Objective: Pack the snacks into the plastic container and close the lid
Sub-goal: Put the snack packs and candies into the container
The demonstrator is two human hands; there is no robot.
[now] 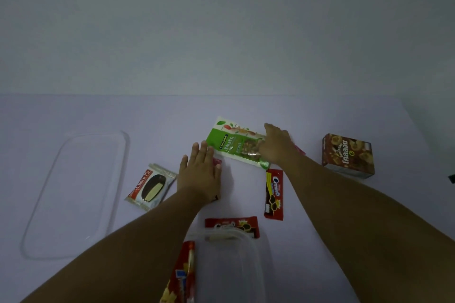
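Note:
A green nuts snack bag [234, 146] lies mid-table. My right hand [277, 146] rests on its right end, fingers over it; whether it grips the bag I cannot tell. My left hand [200, 171] lies flat and spread over a small red packet [218, 162] just left of the bag. The clear plastic container [236, 268] stands at the near edge between my arms. Its clear lid [73, 194] lies flat at the left. A Choco Pie packet [151, 186], a red cookie pack [274, 194] and another red cookie pack [232, 225] lie around.
A brown snack box [348, 155] stands at the right. A red and yellow wrapper [183, 275] lies at the container's left side near the bottom edge. A pink packet edge [300, 150] shows behind my right wrist. A plain wall rises behind the white table.

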